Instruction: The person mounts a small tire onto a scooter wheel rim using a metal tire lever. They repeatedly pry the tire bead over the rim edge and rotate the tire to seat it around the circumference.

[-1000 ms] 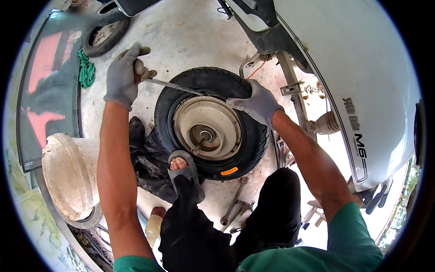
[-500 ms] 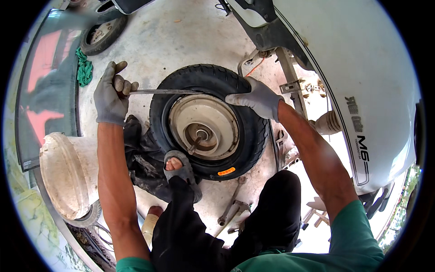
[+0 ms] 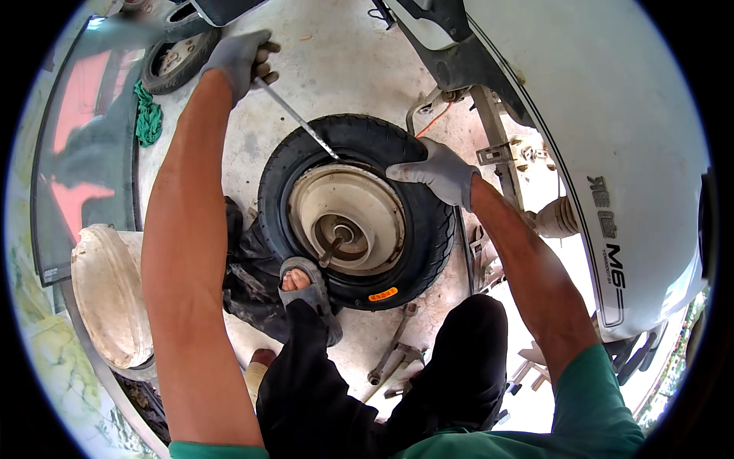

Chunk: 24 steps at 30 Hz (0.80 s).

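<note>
A black tyre [image 3: 280, 183] lies on the floor around a cream-coloured hub wheel [image 3: 306, 200] with an axle sticking up from its centre. My left hand [image 3: 241, 60], in a grey glove, is closed around a metal tyre lever [image 3: 294, 115]. The lever's lower tip reaches in between the tyre bead and the rim at the far side. My gloved right hand [image 3: 442, 171] grips the tyre at its far right, thumb across the sidewall, its fingers partly hidden over the tread. My sandalled foot [image 3: 306, 291] rests against the tyre's near left edge.
A white scooter body [image 3: 604, 99] fills the right side, with its metal frame [image 3: 493, 130] beside the tyre. A wrench [image 3: 394, 340] lies between my legs. To the left are a whitish bucket [image 3: 111, 294], a glass panel [image 3: 84, 153], a green cloth [image 3: 148, 115] and another tyre [image 3: 180, 65].
My left hand has swung up and away, turning the lever from nearly level to a steep slant. My right hand keeps its hold on the tyre.
</note>
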Tool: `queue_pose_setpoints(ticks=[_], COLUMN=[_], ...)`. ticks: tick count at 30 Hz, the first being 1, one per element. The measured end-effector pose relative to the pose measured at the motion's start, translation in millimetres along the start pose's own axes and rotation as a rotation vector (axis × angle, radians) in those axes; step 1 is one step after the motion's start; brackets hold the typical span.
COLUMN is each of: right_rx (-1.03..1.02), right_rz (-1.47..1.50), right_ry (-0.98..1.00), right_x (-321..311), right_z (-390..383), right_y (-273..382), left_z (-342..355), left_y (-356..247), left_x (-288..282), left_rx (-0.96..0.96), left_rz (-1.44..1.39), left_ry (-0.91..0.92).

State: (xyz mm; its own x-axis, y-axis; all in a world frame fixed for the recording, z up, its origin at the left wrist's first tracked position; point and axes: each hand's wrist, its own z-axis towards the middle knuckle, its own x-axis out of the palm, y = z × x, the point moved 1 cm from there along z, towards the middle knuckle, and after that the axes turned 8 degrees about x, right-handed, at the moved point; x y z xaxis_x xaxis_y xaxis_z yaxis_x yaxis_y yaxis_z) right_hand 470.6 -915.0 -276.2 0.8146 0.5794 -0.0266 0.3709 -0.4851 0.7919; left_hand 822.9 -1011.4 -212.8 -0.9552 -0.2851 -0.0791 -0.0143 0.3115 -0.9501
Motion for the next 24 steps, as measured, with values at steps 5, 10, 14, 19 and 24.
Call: queue_pose_setpoints(ticks=[5,10,14,19,24], right_rx=[-0.027,0.014,0.017,0.001,-0.029], right_rz=[-0.038,-0.006,0.065,0.062,0.049], right_ry=[0.014,0.039,0.068,0.084,0.126], right_x=[-3,-3,-3,-3,-1], right_z=[-2,-3,-3,-1,-2], right_y=[1,2,1,0,3], left_z=[3,-30,-65,-124,-167], left_y=[93,174,175,147,127], left_x=[-81,-104,-102,-109,-117], left_rx=[-0.172,-0.285,-0.316,-0.244,-0.251], left_rz=[-0.360,-0.461,-0.137,0.139,0.025], left_ry=[-0.135,-0.242,-0.104,0.310,0.458])
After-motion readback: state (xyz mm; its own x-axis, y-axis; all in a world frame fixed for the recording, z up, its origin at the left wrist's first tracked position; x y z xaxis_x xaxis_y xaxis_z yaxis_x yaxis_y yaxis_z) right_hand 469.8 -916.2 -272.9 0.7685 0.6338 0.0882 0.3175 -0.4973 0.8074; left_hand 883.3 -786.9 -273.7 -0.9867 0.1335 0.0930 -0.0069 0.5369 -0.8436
